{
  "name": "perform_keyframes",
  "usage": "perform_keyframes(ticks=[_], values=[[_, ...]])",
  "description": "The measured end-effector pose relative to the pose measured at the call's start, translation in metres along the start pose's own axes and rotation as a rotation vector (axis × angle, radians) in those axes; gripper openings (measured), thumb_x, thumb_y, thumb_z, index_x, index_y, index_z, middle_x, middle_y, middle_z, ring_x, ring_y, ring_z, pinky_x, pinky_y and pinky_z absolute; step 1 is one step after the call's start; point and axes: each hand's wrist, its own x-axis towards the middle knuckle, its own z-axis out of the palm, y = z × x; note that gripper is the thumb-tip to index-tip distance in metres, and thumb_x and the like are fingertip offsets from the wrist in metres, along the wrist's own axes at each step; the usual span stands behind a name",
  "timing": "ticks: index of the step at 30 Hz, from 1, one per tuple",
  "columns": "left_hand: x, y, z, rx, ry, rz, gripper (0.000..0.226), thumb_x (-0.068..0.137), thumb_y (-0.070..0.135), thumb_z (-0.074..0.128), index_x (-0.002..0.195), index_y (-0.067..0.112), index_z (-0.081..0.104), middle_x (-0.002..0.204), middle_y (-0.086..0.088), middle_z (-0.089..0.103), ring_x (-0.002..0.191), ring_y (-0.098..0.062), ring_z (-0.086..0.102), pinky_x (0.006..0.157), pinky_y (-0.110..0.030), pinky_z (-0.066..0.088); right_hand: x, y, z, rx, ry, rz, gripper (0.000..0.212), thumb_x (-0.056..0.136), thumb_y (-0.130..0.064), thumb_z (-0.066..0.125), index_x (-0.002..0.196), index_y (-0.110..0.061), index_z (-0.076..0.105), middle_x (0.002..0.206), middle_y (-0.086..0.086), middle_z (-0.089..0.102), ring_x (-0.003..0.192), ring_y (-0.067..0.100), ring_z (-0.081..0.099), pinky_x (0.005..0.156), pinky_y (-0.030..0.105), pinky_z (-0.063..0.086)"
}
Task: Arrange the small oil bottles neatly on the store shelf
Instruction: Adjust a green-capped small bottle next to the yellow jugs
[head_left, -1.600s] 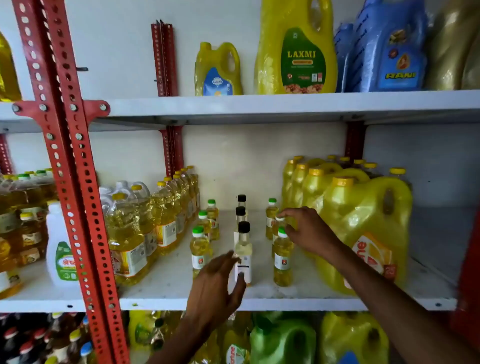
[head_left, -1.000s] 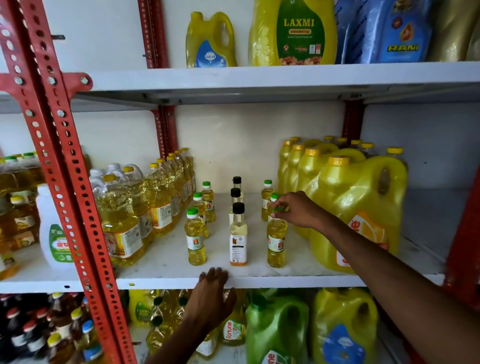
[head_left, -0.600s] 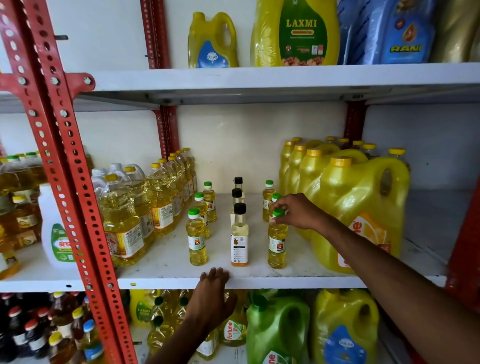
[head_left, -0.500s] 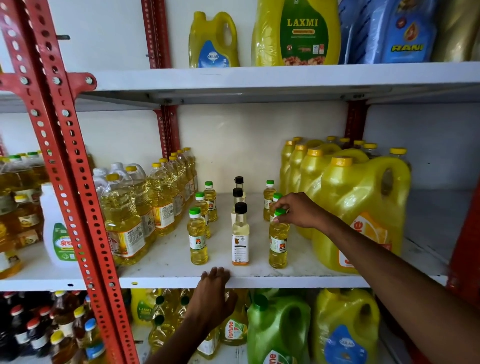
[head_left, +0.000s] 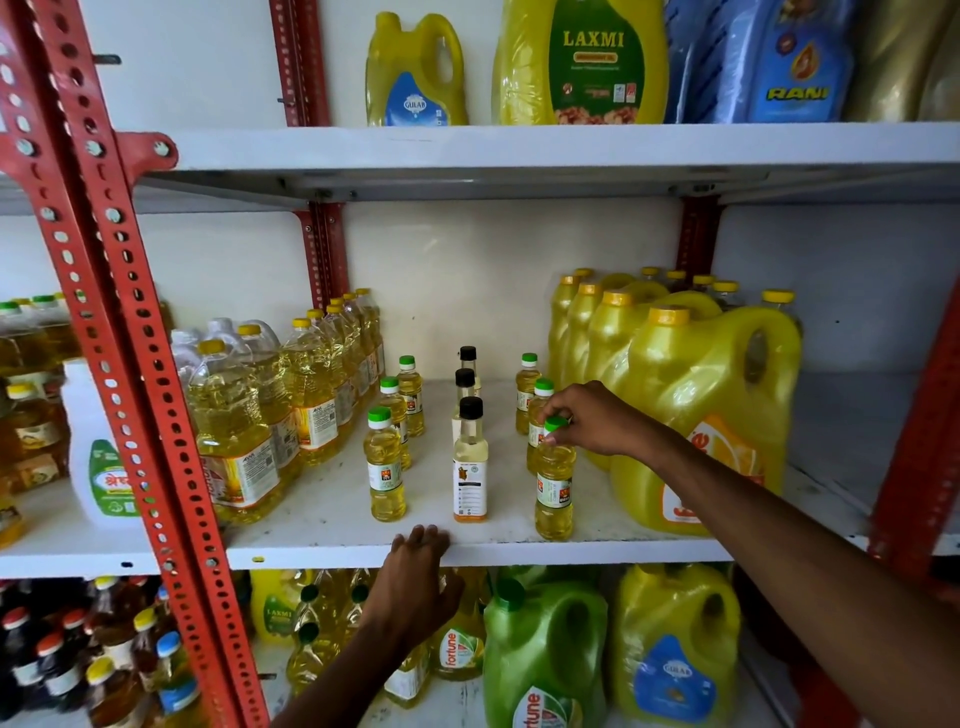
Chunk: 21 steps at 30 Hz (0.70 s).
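Small oil bottles stand in three rows on the white middle shelf (head_left: 322, 525). The left row has green caps, with its front bottle (head_left: 386, 467) nearest me. Down the centre runs a row with black caps, led by a clear bottle (head_left: 470, 462). In the right row, my right hand (head_left: 597, 421) pinches the green cap of the front bottle (head_left: 555, 488), which stands upright on the shelf. My left hand (head_left: 415, 582) rests its fingers on the shelf's front edge and holds nothing.
Large yellow jugs (head_left: 701, 410) crowd the right of the small bottles. Rows of bigger clear oil bottles (head_left: 244, 426) stand to the left. A red perforated upright (head_left: 135, 364) crosses the left foreground. More jugs fill the shelves above and below.
My left hand let go of the black-capped bottle and dropped to the shelf edge. My right hand slid forward from a rear bottle to the front right bottle's cap.
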Motion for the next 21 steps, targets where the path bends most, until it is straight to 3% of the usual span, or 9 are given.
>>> perform_keyframes(ticks=[11,14,17,21], values=[[-0.004,-0.007,0.005,-0.003,-0.019,0.026,0.064,0.09,0.038,0.056,0.145,0.015,0.033,0.155,-0.007,0.035,0.145,-0.022,0.023,0.119,-0.035,0.012,0.0,0.0,-0.002,-0.019,-0.03,0.026,0.038,0.075,-0.018,0.078,0.112,-0.012,0.07,0.117,0.013,0.07,0.109,0.023,0.064,0.088,0.026,0.047],[-0.006,-0.018,0.003,0.027,-0.019,0.081,0.066,0.089,0.042,0.051,0.145,0.014,0.032,0.154,-0.008,0.036,0.145,-0.024,0.024,0.116,-0.032,0.005,0.003,-0.001,-0.003,-0.07,-0.083,0.049,0.048,0.077,-0.022,0.076,0.122,-0.014,0.063,0.126,0.013,0.065,0.115,0.025,0.06,0.097,0.034,0.05],[-0.01,-0.033,0.003,0.075,0.011,0.115,0.07,0.087,0.052,0.035,0.145,0.014,0.034,0.152,-0.009,0.038,0.144,-0.024,0.026,0.115,-0.04,0.003,0.006,-0.004,-0.005,-0.09,-0.118,0.071,0.064,0.076,-0.029,0.077,0.133,-0.013,0.054,0.132,0.013,0.061,0.122,0.025,0.057,0.102,0.037,0.048],[-0.012,-0.045,0.007,0.061,0.008,0.116,0.074,0.082,0.055,0.026,0.147,0.019,0.028,0.155,-0.004,0.031,0.145,-0.017,0.016,0.116,-0.038,0.001,0.016,-0.027,0.008,-0.043,0.02,-0.022,0.066,0.076,-0.035,0.076,0.134,-0.012,0.053,0.135,0.011,0.06,0.124,0.023,0.056,0.103,0.034,0.046]])
